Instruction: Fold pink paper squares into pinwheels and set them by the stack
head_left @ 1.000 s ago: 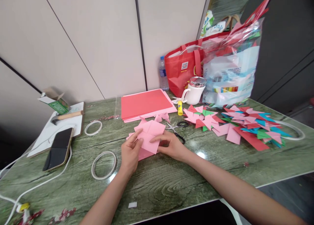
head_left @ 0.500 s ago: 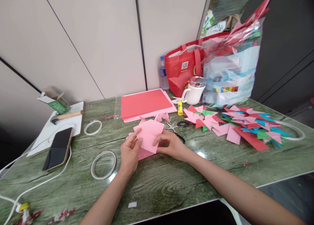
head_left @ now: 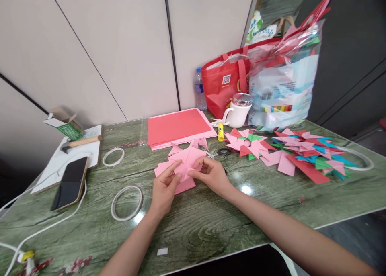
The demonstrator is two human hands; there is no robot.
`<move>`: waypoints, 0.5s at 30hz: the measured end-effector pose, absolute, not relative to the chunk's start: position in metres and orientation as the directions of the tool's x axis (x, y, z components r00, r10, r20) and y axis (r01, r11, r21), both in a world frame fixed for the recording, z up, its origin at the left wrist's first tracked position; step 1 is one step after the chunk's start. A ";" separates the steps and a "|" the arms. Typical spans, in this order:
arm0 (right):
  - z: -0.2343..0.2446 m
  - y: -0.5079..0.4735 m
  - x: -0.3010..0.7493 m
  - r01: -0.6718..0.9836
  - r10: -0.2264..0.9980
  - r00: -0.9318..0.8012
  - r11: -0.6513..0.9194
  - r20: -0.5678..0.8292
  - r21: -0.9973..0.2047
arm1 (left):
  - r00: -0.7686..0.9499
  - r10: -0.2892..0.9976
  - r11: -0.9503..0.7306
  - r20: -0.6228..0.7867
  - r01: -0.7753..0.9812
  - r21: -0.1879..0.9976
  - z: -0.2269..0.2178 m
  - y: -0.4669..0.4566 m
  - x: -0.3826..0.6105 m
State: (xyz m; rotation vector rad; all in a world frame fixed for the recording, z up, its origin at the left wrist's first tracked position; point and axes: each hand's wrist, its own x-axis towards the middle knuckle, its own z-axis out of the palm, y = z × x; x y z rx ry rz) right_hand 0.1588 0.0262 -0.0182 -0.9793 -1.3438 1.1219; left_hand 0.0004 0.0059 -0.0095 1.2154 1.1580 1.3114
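— What have we got in our hands?
— Our left hand (head_left: pixel 164 187) pinches a folded pink paper (head_left: pixel 194 155) by its left side, thumb and forefinger close together. Our right hand (head_left: pixel 214 175) has the right side in a narrow pinch.
— Where is that paper?
— In front of us, just above some pink squares (head_left: pixel 185 186) near the middle of the green table (head_left: pixel 211 227). We can't tell whether it touches them.
— And just past our fingers?
— We see scissors (head_left: pixel 223 152), partly hidden by our right hand. Farther back, a red sheet (head_left: pixel 179 125) tops a stack, with a yellow glue stick (head_left: pixel 220 132) near its right corner.
— Out to the right?
— A ring of folded paper (head_left: pixel 256 147), then a multicoloured pile (head_left: pixel 310 151). Behind them we have a white mug (head_left: pixel 238 114), a red bag (head_left: pixel 217 87) and a clear bag (head_left: pixel 283 83).
— To our left?
— Two tape rolls (head_left: pixel 112 203), a phone (head_left: pixel 70 183), and a hammer (head_left: pixel 83 142) on a white board (head_left: pixel 62 159).
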 end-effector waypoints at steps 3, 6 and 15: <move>-0.019 0.027 0.159 -0.020 0.972 -0.061 0.224 0.225 -0.974 | -0.014 0.999 -0.046 0.045 -0.083 0.995 -0.008 0.004 0.003; -0.019 0.026 0.159 -0.008 0.973 -0.053 0.223 0.223 -0.975 | 0.014 1.000 -0.004 0.006 -0.152 0.988 -0.006 0.002 0.005; -0.019 0.026 0.159 0.025 0.969 -0.025 0.247 0.246 -0.969 | 0.066 0.996 0.065 -0.052 -0.215 0.974 -0.003 0.001 0.008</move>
